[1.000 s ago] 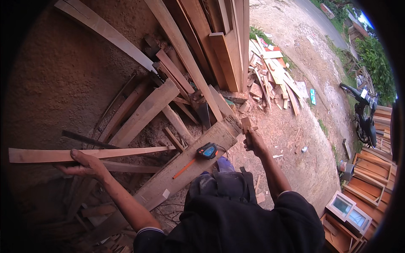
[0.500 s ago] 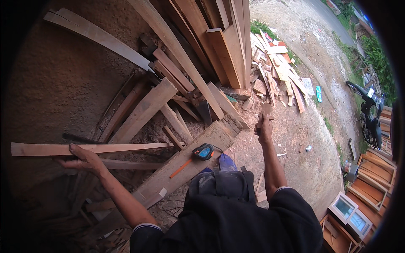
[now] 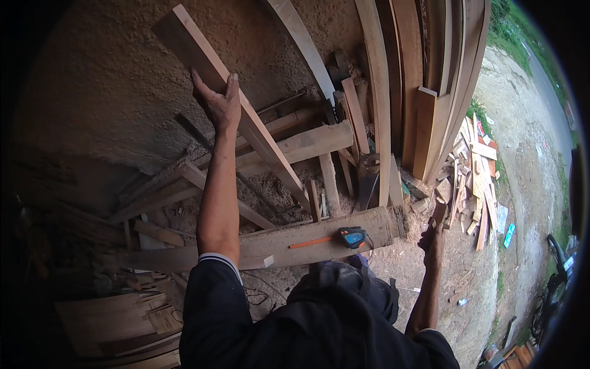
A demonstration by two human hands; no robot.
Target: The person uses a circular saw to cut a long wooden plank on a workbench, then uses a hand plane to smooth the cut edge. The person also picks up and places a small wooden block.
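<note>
While the board (image 3: pixel 263 140), eleven o'clock, is gripped by the fingers of the left hand (image 3: pixel 220 107), and a wooden piece (image 3: pixel 440 212), four o'clock, by those of the right hand (image 3: pixel 431 237), untwisted support is advised.

Wood scraps (image 3: pixel 478 178) lie beyond the right hand (image 3: pixel 432 238), a motorcycle (image 3: pixel 555 283) farther right; a rough wall (image 3: pixel 110 92) rises behind the left hand (image 3: pixel 221 104).
</note>
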